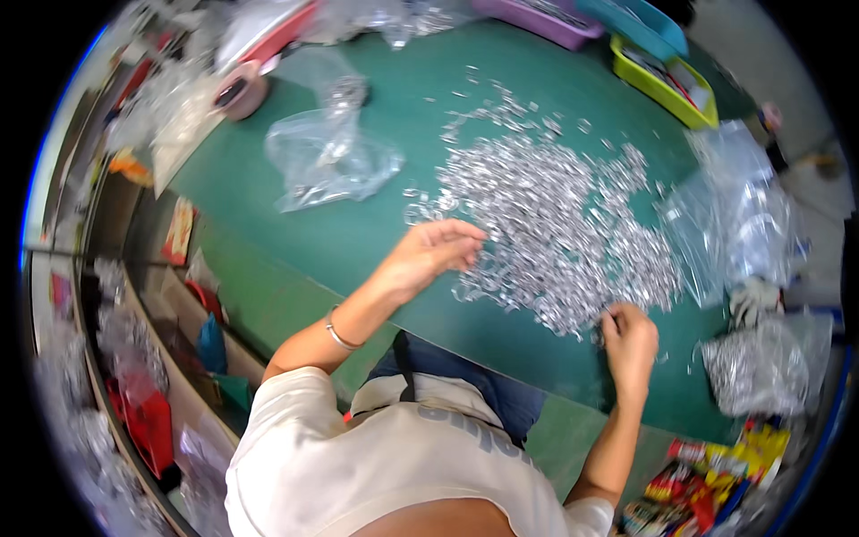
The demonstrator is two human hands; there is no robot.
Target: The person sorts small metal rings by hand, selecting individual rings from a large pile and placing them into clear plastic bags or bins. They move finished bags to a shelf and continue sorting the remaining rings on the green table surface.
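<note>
A wide heap of small shiny silver metal pieces [537, 215] lies spread over a green tabletop [358, 242]. Ring-like and link-like shapes show at its edges; their exact kind is too small to tell. At the heap's left edge is my left hand [440, 251], its thumb and fingers drawn together by a few loose pieces. My right hand [632, 345] is curled at the heap's near right edge, thumb and forefinger pinched against the pieces. Whatever either hand holds is hidden or too small to name. A bangle [340, 329] circles my left wrist.
Clear plastic bags [335, 157] with metal parts lie at the left; another filled bag [761, 367] sits at the right. Purple [546, 20], blue [640, 25] and lime-green [662, 85] bins line the far edge. A pink cup [242, 92] stands far left. Colourful packets [716, 474] lie near right.
</note>
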